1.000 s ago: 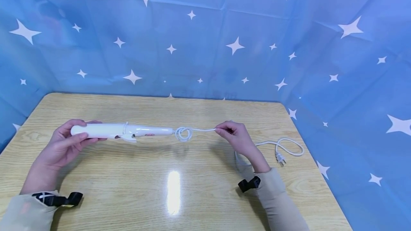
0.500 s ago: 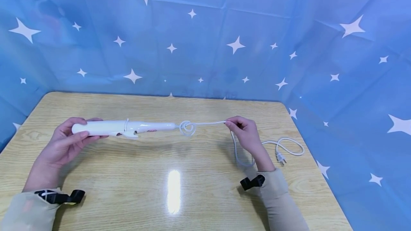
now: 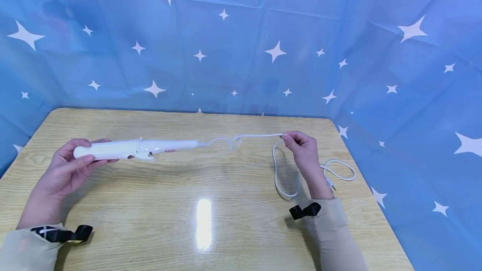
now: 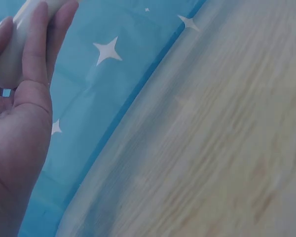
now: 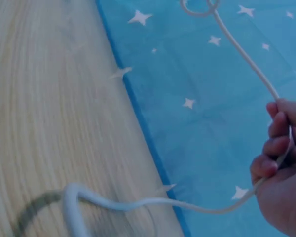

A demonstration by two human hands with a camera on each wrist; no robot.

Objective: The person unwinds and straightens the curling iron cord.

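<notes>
A white curling iron [image 3: 169,145] is held level above the table in the head view. My left hand [image 3: 65,175] grips its thick barrel end, fingers and thumb wrapped round it; the left wrist view shows the rounded barrel end [image 4: 12,64] among those fingers. From the thin end of the handle runs a white cord [image 3: 260,135], with a loose twist close to the iron. Farther right, my right hand [image 3: 306,156] pinches this cord between thumb and fingers. In the right wrist view the cord [image 5: 246,59] passes through the curled fingers and trails down below the hand.
Below the right hand the slack cord forms a loop on the wooden table [image 3: 150,216]. A smaller loop [image 3: 340,170] lies at the right, and the plug [image 3: 331,184] is partly behind the forearm. Blue star-patterned cloth [image 3: 241,41] hangs round the back and sides.
My right hand has moved right and slightly away from me, drawing the cord along. The tight coil beside the iron has loosened into a twist. My left hand has shifted slightly left.
</notes>
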